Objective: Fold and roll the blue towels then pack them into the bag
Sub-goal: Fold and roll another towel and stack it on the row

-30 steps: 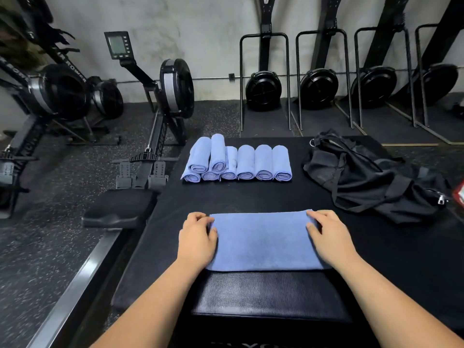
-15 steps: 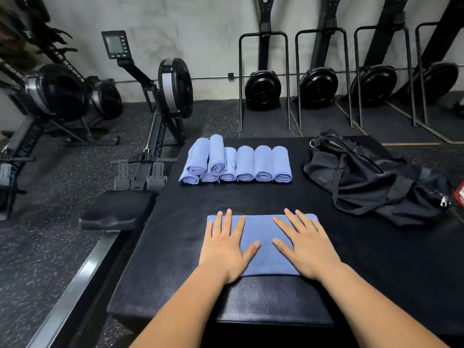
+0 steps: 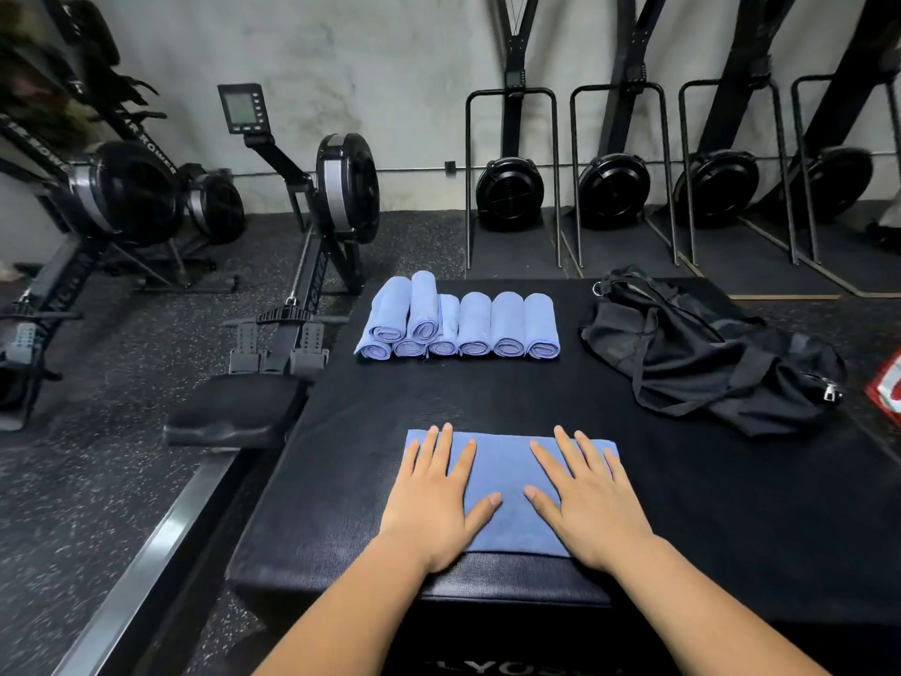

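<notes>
Perhaps eight rolled towels (image 3: 458, 329) stand ready. Left hand (image 3: 434, 500) and right hand (image 3: 592, 500), fingers spread, flatten a folded towel (image 3: 507, 473). Bag (image 3: 702, 348) not yet packed.

Wall: mottled grey concrete wall (image 3: 365, 65) across the far side, with a thin conduit (image 3: 419, 169) running low along it.
Floor: black speckled rubber floor (image 3: 122, 480), near and left.
Left: rowing machines (image 3: 122, 187); the nearest rower (image 3: 341, 187) carries a small monitor (image 3: 241, 108) (screen unreadable).
Far right: four black flywheel units (image 3: 509, 187) behind tube frames, on dark mats (image 3: 624, 256).
Centre: black textured padded platform (image 3: 487, 392).
Light: soft, even.
</notes>
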{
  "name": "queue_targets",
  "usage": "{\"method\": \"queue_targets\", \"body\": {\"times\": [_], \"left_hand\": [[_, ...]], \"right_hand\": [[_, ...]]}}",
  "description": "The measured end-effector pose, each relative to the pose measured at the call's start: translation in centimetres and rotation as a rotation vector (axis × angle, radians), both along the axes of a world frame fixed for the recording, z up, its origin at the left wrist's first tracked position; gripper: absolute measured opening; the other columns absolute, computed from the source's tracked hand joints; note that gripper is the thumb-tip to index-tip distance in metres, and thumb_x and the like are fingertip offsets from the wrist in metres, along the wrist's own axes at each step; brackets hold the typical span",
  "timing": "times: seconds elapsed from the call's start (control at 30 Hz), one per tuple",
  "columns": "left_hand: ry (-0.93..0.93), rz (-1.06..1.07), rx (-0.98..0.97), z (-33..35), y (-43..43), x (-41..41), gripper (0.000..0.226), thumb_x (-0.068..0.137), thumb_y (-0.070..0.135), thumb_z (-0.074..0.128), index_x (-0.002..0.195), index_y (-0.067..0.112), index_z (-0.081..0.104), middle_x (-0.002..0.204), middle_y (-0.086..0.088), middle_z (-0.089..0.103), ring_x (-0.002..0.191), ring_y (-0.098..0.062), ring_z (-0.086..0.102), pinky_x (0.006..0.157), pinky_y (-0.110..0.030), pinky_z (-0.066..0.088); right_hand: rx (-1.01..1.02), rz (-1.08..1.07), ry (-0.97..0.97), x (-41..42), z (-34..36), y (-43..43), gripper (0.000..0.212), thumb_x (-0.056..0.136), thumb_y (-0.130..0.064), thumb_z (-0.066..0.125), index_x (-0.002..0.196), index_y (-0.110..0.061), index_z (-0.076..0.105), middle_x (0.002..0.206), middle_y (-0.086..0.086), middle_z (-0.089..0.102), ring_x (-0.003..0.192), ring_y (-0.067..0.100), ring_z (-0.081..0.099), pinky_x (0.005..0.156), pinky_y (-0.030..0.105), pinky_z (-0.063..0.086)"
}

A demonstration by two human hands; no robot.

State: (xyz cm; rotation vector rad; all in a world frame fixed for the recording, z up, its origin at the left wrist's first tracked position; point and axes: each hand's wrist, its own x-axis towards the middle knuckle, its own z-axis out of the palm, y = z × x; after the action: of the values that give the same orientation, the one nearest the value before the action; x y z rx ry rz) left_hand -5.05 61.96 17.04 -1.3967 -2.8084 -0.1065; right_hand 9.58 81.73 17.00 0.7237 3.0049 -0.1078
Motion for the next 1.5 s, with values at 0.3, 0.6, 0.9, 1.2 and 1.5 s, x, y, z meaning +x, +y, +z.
{"method": "queue_targets", "body": {"times": [0.3, 0.6, 0.9, 1.2, 1.5], "left_hand": [[0.274, -0.123, 0.265, -0.5, -1.5, 1.1, 0.051, 0.108, 0.05, 0.04, 0.133, 0.016, 0.069, 0.143, -0.002, 0.064, 0.144, -0.025, 0.05, 0.125, -0.053, 0.024], [0.199, -0.069, 0.379, -1.2, -1.6, 0.6, 0.047, 0.11, 0.047, 0.038, 0.136, 0.019, 0.066, 0.145, -0.001, 0.06, 0.143, -0.023, 0.049, 0.124, -0.049, 0.029], [0.098, -0.035, 0.402, -1.9, -1.2, 0.1, 0.043, 0.107, 0.046, 0.045, 0.137, 0.02, 0.063, 0.146, -0.001, 0.056, 0.137, -0.023, 0.05, 0.119, -0.042, 0.036], [0.047, -0.018, 0.386, -1.1, -1.2, 0.1, 0.049, 0.109, 0.048, 0.038, 0.148, 0.025, 0.056, 0.161, 0.005, 0.046, 0.153, -0.02, 0.034, 0.126, -0.042, 0.025], [-0.068, -0.195, 0.247, -0.4, -2.2, 0.0, 0.065, 0.105, 0.062, 0.038, 0.163, 0.033, 0.032, 0.172, 0.023, 0.016, 0.161, -0.012, 0.003, 0.13, -0.039, 0.007]], "right_hand": [[-0.046, 0.284, 0.076, -0.5, 0.5, -1.8, 0.059, 0.105, -0.066, 0.019, 0.162, -0.052, 0.009, 0.173, -0.014, -0.009, 0.16, 0.011, -0.01, 0.13, 0.039, -0.005], [-0.116, -0.228, 0.152, -1.6, 0.2, -4.7, 0.073, 0.098, -0.07, 0.004, 0.164, -0.043, 0.016, 0.175, -0.005, -0.003, 0.161, 0.02, -0.008, 0.129, 0.044, 0.0], [-0.054, 0.157, 0.064, -1.5, 2.4, -0.7, 0.082, 0.091, -0.084, 0.0, 0.163, -0.048, 0.017, 0.175, -0.008, -0.001, 0.161, 0.023, -0.005, 0.13, 0.041, 0.002], [-0.082, -0.237, 0.169, -2.9, 0.6, -3.7, 0.068, 0.102, -0.07, 0.01, 0.163, -0.042, 0.022, 0.175, -0.004, 0.006, 0.161, 0.021, 0.0, 0.129, 0.044, 0.003], [-0.314, -0.26, 0.236, -4.6, 1.6, -4.9, 0.063, 0.107, -0.062, 0.017, 0.163, -0.037, 0.027, 0.175, -0.003, 0.008, 0.161, 0.024, -0.001, 0.13, 0.044, 0.004]]}}
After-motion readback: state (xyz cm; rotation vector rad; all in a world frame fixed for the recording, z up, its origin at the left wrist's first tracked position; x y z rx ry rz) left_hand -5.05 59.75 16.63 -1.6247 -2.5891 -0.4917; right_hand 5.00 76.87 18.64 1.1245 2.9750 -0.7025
